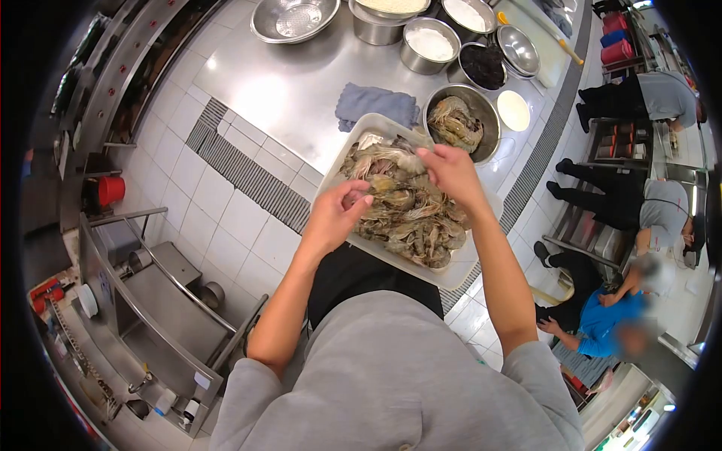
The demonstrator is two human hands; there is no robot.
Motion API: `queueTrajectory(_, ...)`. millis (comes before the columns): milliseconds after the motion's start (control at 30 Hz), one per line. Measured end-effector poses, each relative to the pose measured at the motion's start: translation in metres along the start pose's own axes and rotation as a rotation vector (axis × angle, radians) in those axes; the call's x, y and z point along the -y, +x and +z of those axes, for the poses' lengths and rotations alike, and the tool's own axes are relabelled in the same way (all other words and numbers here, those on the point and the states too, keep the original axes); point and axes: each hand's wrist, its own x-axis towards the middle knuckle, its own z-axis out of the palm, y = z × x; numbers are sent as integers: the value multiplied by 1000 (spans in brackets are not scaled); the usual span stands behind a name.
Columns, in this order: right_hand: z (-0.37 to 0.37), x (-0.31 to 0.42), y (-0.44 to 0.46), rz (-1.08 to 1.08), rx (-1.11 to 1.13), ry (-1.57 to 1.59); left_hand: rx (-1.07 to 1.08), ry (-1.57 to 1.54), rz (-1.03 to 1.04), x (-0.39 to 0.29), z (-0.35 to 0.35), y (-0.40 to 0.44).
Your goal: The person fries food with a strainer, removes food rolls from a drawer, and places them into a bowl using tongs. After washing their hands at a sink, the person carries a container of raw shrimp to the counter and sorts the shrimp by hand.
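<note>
A white rectangular tub (451,279) full of raw grey-brown shrimp (410,214) stands at the table's near edge. Over its left part is my left hand (338,213), fingers curled with the thumb near the fingertips, close above the shrimp. My right hand (450,174) is over the upper right part, thumb and fingers pinched at a shrimp (402,159) that lies between both hands. Whether the left fingertips grip anything is too small to tell. Just beyond the tub, a steel bowl (490,113) holds more shrimp (456,124).
A blue-grey cloth (374,107) lies on the steel table (259,83) behind the tub. Farther back are an empty steel bowl (295,18), pots with white contents (430,45) and a dark-filled bowl (482,66). Several people, one in blue (613,323), are at the right.
</note>
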Motion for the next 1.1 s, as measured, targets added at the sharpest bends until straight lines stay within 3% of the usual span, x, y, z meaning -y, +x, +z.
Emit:
queueTrajectory(33, -7, 2, -9, 291, 112, 323, 9, -1, 3, 2, 7, 4)
queueTrajectory(67, -10, 3, -21, 294, 99, 323, 69, -118, -30, 6, 17, 10)
queueTrajectory(133, -16, 1, -47, 448, 100, 853, 147, -234, -60, -2, 36, 13)
queueTrajectory(267, 6, -25, -89, 447, 65, 1128, 217, -452, -196, -15, 68, 11)
queueTrajectory(400, 28, -40, -117, 396, 53, 1231, 149, -448, -193, -9, 84, 3)
queueTrajectory(633, 30, -44, -130, 350, 16, 949, 187, -487, -304, 6, 79, 8)
queueTrajectory(733, 17, -41, -127, 335, 45, 681, 240, -511, -278, -4, 76, 8)
queueTrajectory(833, 11, -34, -125, 344, -70, 714, 320, -400, -135, -6, 74, 4)
queueTrajectory(900, 7, -39, -127, 347, 40, 1091, 327, -244, -109, -9, 76, 0)
queueTrajectory(933, 9, -44, -130, 339, 7, 1104, 331, -96, -78, -11, 79, -1)
queueTrajectory(1100, 21, -54, -149, 167, -191, 1271, 326, -166, 65, -19, 96, -7)
